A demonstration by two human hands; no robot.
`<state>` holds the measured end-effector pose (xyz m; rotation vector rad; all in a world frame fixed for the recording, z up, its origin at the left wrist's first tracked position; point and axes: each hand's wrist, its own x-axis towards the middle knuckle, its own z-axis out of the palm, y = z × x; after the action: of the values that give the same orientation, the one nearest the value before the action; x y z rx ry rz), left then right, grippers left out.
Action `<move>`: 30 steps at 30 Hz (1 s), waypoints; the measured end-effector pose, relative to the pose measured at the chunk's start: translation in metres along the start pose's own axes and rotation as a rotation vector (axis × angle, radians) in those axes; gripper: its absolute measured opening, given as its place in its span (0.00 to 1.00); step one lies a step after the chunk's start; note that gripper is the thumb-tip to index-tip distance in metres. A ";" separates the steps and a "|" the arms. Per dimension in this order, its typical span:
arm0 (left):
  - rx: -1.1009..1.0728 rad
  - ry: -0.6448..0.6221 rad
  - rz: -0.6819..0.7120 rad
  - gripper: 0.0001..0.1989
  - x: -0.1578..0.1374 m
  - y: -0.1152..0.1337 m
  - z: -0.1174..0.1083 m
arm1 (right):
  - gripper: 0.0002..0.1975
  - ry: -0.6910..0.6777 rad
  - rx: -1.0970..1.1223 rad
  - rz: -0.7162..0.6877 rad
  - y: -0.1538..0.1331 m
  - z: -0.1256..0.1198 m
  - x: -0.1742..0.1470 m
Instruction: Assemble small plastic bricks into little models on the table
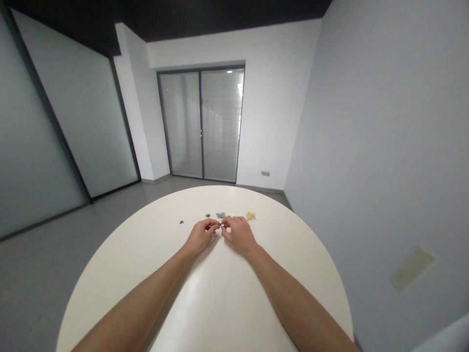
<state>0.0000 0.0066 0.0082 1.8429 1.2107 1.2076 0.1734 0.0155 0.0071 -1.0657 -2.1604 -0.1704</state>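
Over the middle of the round white table (205,303), my left hand (200,234) and my right hand (239,233) meet fingertip to fingertip. Both are closed in a pinch on a small dark piece (220,225), too small to name its kind. Just beyond the fingers lie several small grey-blue pieces (220,215). Behind my right hand there are white pieces, partly hidden by it. To its right sits a little group of yellow pieces (251,215). A dark grey piece (207,215) rests beyond my left hand, and another dark piece (181,222) lies farther left.
The table's curved far edge (216,186) is a short way past the pieces. A grey wall (377,137) stands close on the right. Glass doors (201,124) are set in the far wall, with frosted panels (73,112) on the left.
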 end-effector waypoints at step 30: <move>0.001 -0.031 0.058 0.12 0.001 -0.004 0.000 | 0.04 -0.031 -0.006 0.021 -0.002 -0.003 0.000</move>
<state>-0.0013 0.0095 0.0054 1.9023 1.1483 1.2050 0.1730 0.0130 0.0096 -1.1012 -2.1765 -0.1521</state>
